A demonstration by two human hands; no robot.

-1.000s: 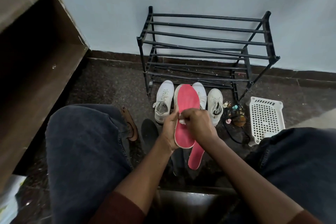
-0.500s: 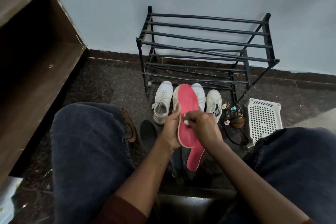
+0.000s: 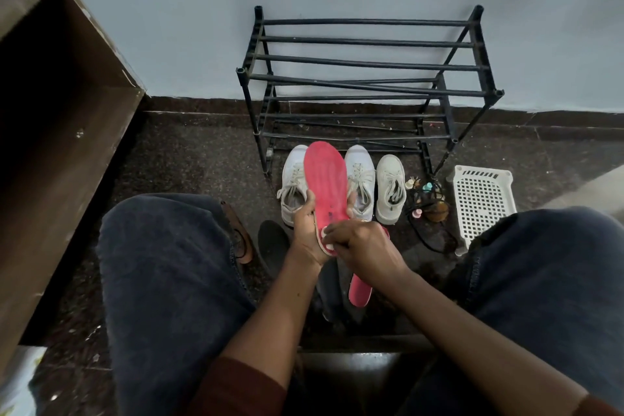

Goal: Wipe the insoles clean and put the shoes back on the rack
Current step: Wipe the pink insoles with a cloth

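**Clothing Record: One Person**

Trousers: dark blue-grey denim, left leg (image 3: 169, 280) and right leg (image 3: 547, 280) alike, the cloth slightly faded over the knees. A stitched seam (image 3: 473, 267) runs down the right leg's inner edge (pale thread). Sleeves: dark maroon, left sleeve (image 3: 243, 388) and right sleeve (image 3: 607, 409), both ending above bare forearms. Left hand (image 3: 305, 233) and right hand (image 3: 361, 246): bare.
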